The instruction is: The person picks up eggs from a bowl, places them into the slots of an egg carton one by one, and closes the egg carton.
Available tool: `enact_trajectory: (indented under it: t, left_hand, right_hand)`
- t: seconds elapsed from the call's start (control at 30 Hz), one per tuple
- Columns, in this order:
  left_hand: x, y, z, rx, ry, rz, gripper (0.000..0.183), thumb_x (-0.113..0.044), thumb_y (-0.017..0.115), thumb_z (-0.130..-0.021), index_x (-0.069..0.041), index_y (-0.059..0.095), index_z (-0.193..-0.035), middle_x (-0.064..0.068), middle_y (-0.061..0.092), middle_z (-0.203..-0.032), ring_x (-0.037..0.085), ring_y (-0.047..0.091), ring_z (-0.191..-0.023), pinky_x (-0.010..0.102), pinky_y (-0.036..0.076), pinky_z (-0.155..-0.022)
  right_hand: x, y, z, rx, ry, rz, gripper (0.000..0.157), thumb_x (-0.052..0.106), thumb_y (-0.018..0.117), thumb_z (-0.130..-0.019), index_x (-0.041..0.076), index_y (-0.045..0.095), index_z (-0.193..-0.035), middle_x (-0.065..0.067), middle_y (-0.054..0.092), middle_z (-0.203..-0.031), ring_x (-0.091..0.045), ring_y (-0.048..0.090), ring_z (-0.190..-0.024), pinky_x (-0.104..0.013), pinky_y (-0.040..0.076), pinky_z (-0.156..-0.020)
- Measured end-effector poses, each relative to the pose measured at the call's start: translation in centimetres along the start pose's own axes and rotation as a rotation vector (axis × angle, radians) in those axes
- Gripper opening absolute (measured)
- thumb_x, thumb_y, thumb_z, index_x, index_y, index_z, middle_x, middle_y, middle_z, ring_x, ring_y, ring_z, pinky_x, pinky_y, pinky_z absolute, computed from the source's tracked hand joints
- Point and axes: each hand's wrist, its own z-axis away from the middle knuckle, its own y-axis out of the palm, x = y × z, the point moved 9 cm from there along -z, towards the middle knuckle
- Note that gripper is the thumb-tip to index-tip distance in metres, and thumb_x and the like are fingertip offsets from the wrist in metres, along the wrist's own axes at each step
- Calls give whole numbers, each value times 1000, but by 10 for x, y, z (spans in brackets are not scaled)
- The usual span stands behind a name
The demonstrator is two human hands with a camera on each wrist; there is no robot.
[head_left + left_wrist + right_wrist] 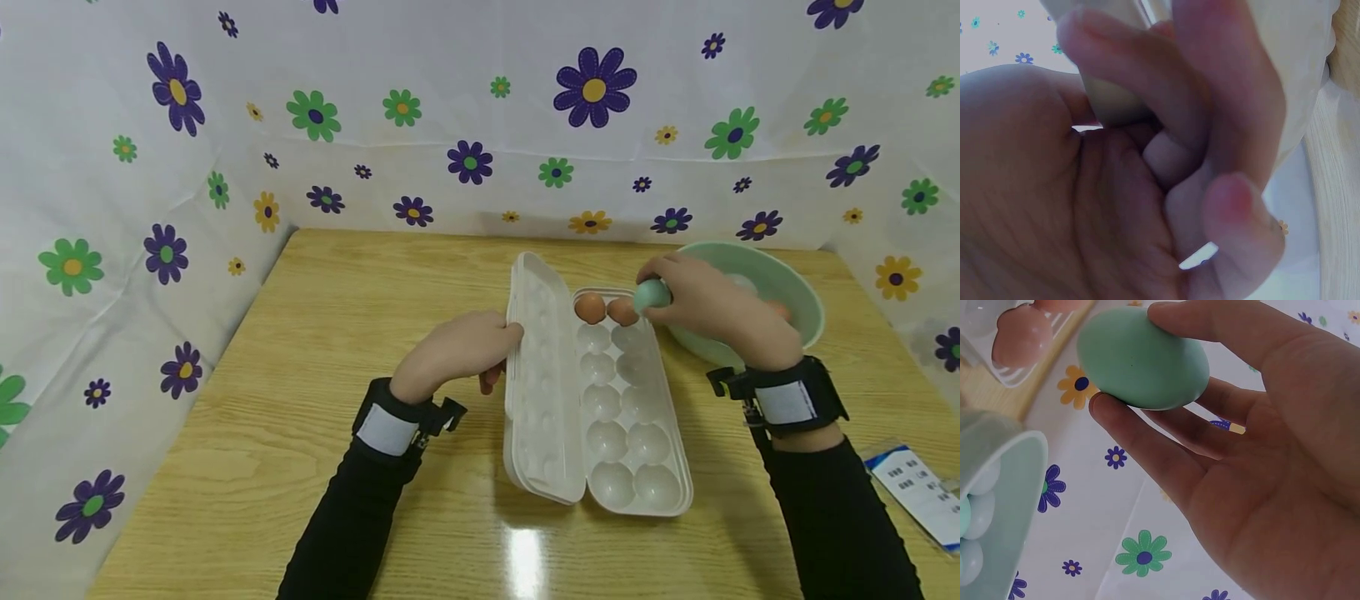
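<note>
A white plastic egg box (pixel 636 400) lies unfolded on the table, its lid (pixel 542 383) tilted up on the left. Two brown eggs (pixel 590 308) fill the far row of cups; the nearer cups hold nothing. My left hand (pixel 468 346) grips the lid's outer edge, with thumb on top and fingers curled behind it, as the left wrist view also shows. Between the thumb and fingers of my right hand (pixel 701 304) is a pale green egg (pixel 1143 357), held above the far right corner of the box, close to the brown eggs.
Behind my right hand stands a light green bowl (pixel 806 304) with white, green and brown eggs inside. A printed card (pixel 915 492) lies at the table's right edge. Flower-patterned cloth (pixel 480 100) surrounds the wooden table (pixel 315 333) at the back and sides.
</note>
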Motion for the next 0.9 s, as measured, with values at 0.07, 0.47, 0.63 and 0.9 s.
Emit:
enact_trajectory:
  t: [0.07, 0.47, 0.63, 0.9]
  left_hand:
    - [-1, -1, 0, 0, 4, -1, 42, -27, 31, -103, -9, 59, -78, 1, 59, -59, 19, 65, -55, 37, 54, -67]
    - [-1, 0, 0, -3, -11, -21, 42, -26, 31, -103, -9, 60, -78, 1, 59, -59, 20, 66, -55, 34, 53, -64]
    - [-1, 0, 0, -2, -7, -20, 44, -26, 31, -104, -6, 62, -79, 1, 58, -58, 19, 65, -53, 30, 50, -60]
    - [0, -1, 0, -7, -1, -15, 43, -26, 31, -104, -10, 59, -76, 1, 58, -58, 27, 69, -60, 35, 54, -65]
  right_hand:
    - [3, 1, -1, -1, -9, 0, 40, 16, 69, -93, -3, 59, -127, -26, 59, -127, -38, 55, -108, -57, 49, -97]
    - [20, 16, -8, 12, -25, -49, 41, 19, 69, -94, -2, 59, -128, -24, 60, -126, -34, 58, -103, -52, 51, -94]
    - [24, 21, -11, 22, 1, -75, 39, 16, 67, -94, -2, 59, -128, -23, 60, -124, -34, 57, -103, -52, 52, -96]
    - [32, 32, -19, 15, -41, -90, 37, 14, 68, -92, -3, 60, -124, -24, 59, -125, -35, 56, -105, -50, 50, -93]
